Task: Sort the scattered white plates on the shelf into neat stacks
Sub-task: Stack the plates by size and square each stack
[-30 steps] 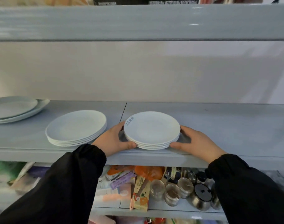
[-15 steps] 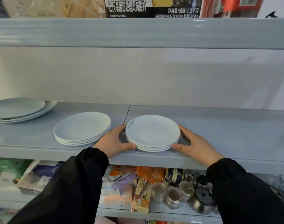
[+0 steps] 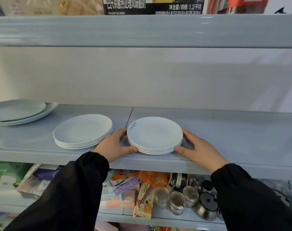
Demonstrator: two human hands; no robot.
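Observation:
A small stack of white plates with blue writing on the top rim rests near the front edge of the grey shelf. My left hand grips its left side and my right hand grips its right side, thumbs at the front. A second, neat stack of larger white plates sits just to the left, close to my left hand. Farther left lies a looser pile of big plates, partly cut off by the frame edge.
The shelf above hangs low overhead and carries boxes. On the lower shelf are packets, glass jars and metal pots. A bare stretch of shelf lies to the right of the held stack.
My hands and the small stack stay in the same place on the shelf. The view has tilted upward slightly, showing more of the boxes on the top shelf.

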